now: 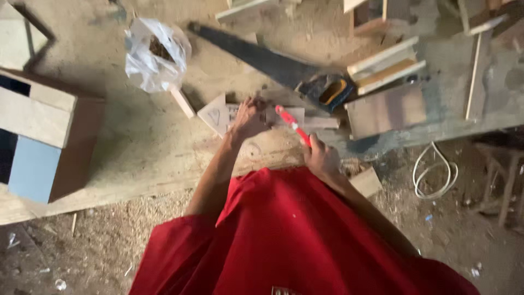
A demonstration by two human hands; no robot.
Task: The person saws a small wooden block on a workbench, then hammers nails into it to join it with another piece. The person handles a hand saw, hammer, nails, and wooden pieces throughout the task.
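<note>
My right hand [321, 157] grips a red-handled tool [292, 124], whose tip points up and left toward small flat wood pieces [218, 113] on the dusty workbench [136, 158]. My left hand [248, 117] rests on those pieces with fingers curled down over them. A hand saw with a dark blade [256, 54] and a black-and-yellow handle [327, 92] lies just beyond the hands. A red shirt fills the lower middle of the view.
A clear plastic bag [155, 54] sits at the back left. A wooden box [43, 136] stands on the left. Stacked boards [385, 65] and a wooden panel [387, 109] lie right. A white cable [434, 175] lies on the sawdust floor.
</note>
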